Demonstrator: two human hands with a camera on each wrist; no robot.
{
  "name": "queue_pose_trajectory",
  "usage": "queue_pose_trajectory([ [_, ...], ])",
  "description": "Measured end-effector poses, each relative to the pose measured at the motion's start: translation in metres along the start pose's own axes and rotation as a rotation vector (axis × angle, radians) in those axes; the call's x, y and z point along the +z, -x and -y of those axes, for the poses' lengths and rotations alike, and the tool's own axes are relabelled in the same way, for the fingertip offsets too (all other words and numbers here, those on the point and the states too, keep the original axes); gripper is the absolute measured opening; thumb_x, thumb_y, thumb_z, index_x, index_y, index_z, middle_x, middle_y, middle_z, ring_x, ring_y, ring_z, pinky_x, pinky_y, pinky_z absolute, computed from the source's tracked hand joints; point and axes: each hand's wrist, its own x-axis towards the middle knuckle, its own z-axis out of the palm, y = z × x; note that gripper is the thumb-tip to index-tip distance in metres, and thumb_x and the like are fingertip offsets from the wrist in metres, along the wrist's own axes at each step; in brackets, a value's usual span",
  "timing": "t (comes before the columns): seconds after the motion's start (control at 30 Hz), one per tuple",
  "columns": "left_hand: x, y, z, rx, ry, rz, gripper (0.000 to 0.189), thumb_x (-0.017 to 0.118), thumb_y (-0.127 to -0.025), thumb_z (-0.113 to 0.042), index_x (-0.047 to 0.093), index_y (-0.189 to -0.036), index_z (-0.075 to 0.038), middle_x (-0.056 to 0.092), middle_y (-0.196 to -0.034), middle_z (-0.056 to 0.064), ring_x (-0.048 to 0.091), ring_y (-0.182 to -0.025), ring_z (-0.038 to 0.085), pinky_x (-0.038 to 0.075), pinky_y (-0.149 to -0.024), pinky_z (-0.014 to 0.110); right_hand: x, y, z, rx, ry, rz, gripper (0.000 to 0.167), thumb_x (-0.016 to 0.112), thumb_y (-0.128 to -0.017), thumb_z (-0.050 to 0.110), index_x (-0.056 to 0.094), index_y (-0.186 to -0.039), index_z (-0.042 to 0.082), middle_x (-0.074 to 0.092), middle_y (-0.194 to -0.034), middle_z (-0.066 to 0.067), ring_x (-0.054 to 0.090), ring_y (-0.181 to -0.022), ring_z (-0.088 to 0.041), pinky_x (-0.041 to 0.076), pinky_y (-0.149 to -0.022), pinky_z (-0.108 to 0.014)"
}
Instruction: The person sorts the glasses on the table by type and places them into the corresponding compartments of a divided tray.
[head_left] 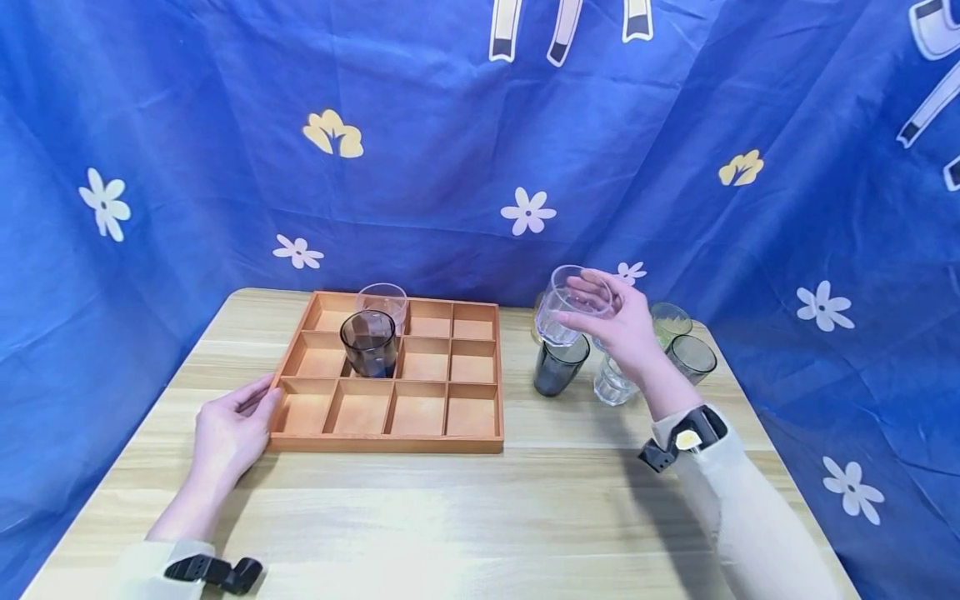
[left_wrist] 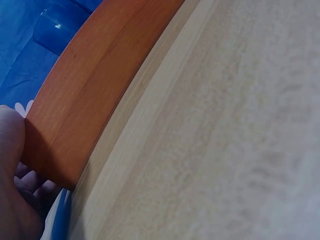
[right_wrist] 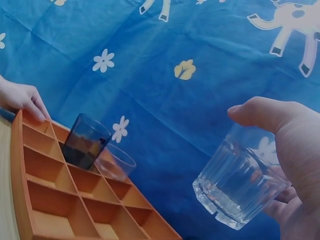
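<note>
In the head view my left hand (head_left: 231, 425) grips the near left side of a wooden divided tray (head_left: 390, 444). The left wrist view shows the thumb against the tray's corner (left_wrist: 55, 160), with fingers curled behind it. My right hand (head_left: 628, 323) holds a clear drinking glass (head_left: 557, 323) in the air, right of the tray. Thumb and fingers wrap its sides in the right wrist view, where its faceted base (right_wrist: 220, 205) tilts down to the left. A dark grey glass (head_left: 369, 350) stands in a middle-row compartment, and a clear glass (head_left: 386, 293) in the back row, partly hidden behind it.
Below and around my right hand several glasses stand on the wooden table (head_left: 360, 517): a dark grey one (head_left: 558, 373), a clear one (head_left: 613, 387), a green one (head_left: 667, 320) and a smoky one (head_left: 693, 358). A blue patterned curtain (head_left: 420, 167) hangs behind the table.
</note>
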Motion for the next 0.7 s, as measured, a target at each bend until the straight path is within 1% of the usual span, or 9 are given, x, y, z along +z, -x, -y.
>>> queue_pose_trajectory([
  [0.13,-0.001,0.001,-0.001,0.000,-0.007,-0.001,0.043,0.067,-0.106,-0.026,0.069,-0.135,0.005,0.069,-0.124,0.026,0.055,-0.091,-0.022,0.047,-0.077,0.002,0.017,-0.013,-0.004,0.017,-0.012,-0.002,0.083,0.086,-0.079,-0.012,0.047,-0.151,-0.007,0.064,-0.141,-0.021,0.060,-0.132,-0.036,0.050,-0.110,-0.038],
  [0.23,-0.001,0.001,-0.002,-0.006,-0.010,0.002,0.043,0.067,-0.106,-0.026,0.068,-0.136,0.005,0.068,-0.125,0.026,0.055,-0.091,-0.022,0.047,-0.077,0.002,0.029,-0.022,-0.009,0.021,-0.026,0.000,0.083,0.087,-0.079,-0.011,0.047,-0.151,-0.006,0.065,-0.140,-0.019,0.059,-0.133,-0.035,0.049,-0.112,-0.039],
  [0.37,-0.003,0.001,-0.002,-0.014,-0.014,0.004,0.043,0.067,-0.106,-0.026,0.068,-0.136,0.005,0.068,-0.126,0.025,0.057,-0.092,-0.020,0.048,-0.077,0.003,0.046,-0.034,-0.016,0.017,-0.069,-0.010,0.080,0.086,-0.080,-0.012,0.048,-0.150,-0.007,0.062,-0.142,-0.024,0.057,-0.134,-0.036,0.048,-0.113,-0.042],
  [0.43,-0.003,0.001,-0.002,-0.014,-0.019,0.005,0.043,0.067,-0.106,-0.026,0.068,-0.136,0.004,0.068,-0.126,0.025,0.058,-0.093,-0.019,0.048,-0.077,0.003,0.056,-0.038,-0.020,0.019,-0.072,-0.021,0.080,0.086,-0.080,-0.011,0.048,-0.150,-0.007,0.063,-0.141,-0.024,0.058,-0.134,-0.037,0.048,-0.113,-0.042],
  [0.7,-0.002,0.002,-0.001,-0.005,-0.017,0.020,0.043,0.067,-0.106,-0.027,0.068,-0.137,0.003,0.069,-0.125,0.026,0.060,-0.095,-0.015,0.049,-0.078,0.004,0.090,-0.054,-0.038,-0.003,0.015,-0.034,0.083,0.092,-0.078,-0.005,0.049,-0.149,-0.008,0.067,-0.135,-0.018,0.061,-0.128,-0.034,0.050,-0.111,-0.043],
])
